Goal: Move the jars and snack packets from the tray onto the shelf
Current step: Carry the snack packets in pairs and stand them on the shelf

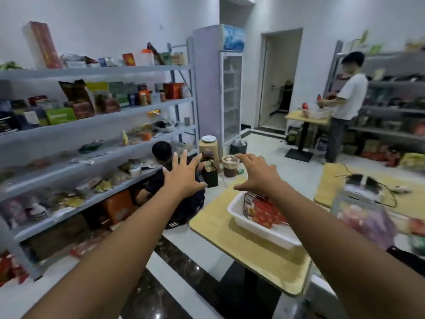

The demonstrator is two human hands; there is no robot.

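Both bare arms are stretched forward and nothing is held in either hand. The left hand (182,178) is raised with its fingers spread wide, its back turned to the camera, in the gap between the shelf (115,70) and the wooden table (250,259). The right hand (257,173) is held palm down with its fingers splayed and its thumb stuck out to the side, in the air above the far end of the white tray (259,234), which it does not touch. The tray is set on the table, and red snack packets (264,212) are seen lying in it; whether jars are among them cannot be told. The shelf, on the left, is crowded with packets and boxes. A crouching person (161,150) is seen beside its lower boards, partly hidden by the left hand. A glass-door fridge (232,97) is placed at the back, and a standing person (349,97) is seen at another table on the right
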